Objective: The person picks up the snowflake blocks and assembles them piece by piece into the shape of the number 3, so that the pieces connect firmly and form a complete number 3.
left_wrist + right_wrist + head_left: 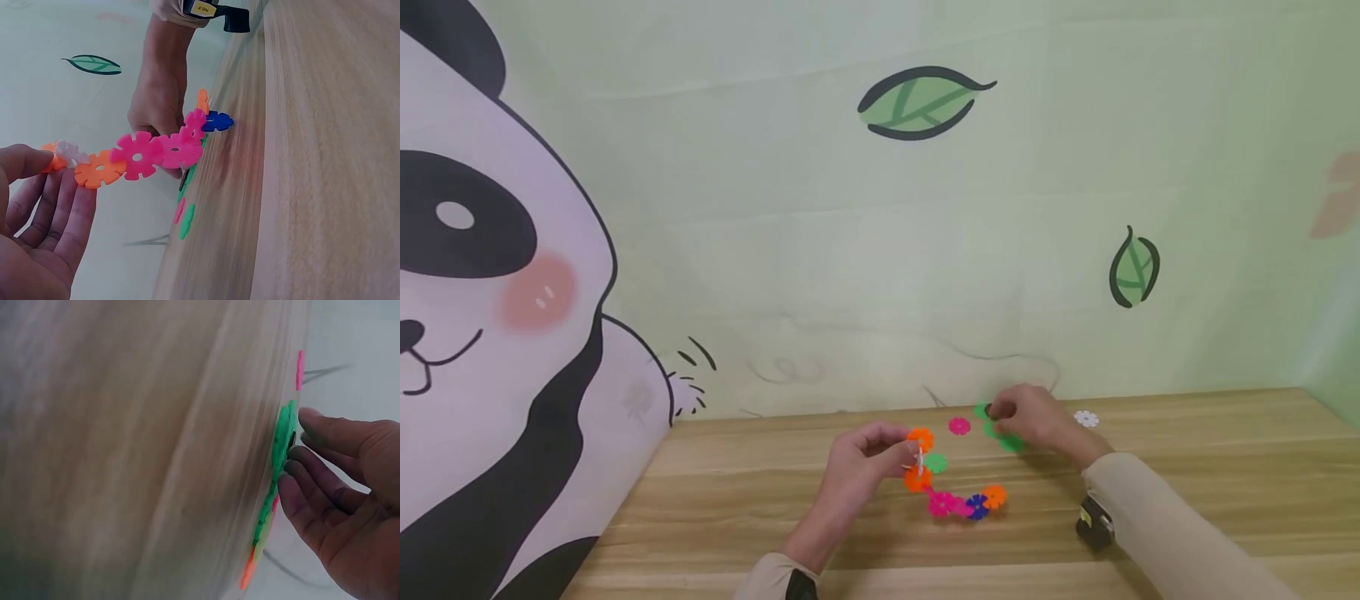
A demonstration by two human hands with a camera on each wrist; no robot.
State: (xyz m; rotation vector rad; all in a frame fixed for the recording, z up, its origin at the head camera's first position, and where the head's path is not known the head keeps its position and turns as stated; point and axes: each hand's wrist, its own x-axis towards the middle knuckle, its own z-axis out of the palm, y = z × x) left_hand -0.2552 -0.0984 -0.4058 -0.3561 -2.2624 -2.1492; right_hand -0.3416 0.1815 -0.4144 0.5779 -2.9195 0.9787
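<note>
My left hand (867, 457) pinches one end of a chain of interlocking plastic flower discs. In the left wrist view, an orange disc (100, 169) and a white disc (70, 152) are close to its fingers. Pink discs (137, 156) follow, then a blue disc (218, 121) and another orange disc (202, 101) at the far end. Farther back, my right hand (1033, 417) reaches down to a group of green discs (1011, 443). Its thumb and fingertips pinch a dark disc (292, 439) that stands edge-on against the green ones.
A pink disc (959, 426) and a green disc (936, 462) lie loose on the wooden table (715, 492). Right of the right hand is a white disc (1086, 418). A printed cloth backdrop (775, 250) rises behind the table's back edge.
</note>
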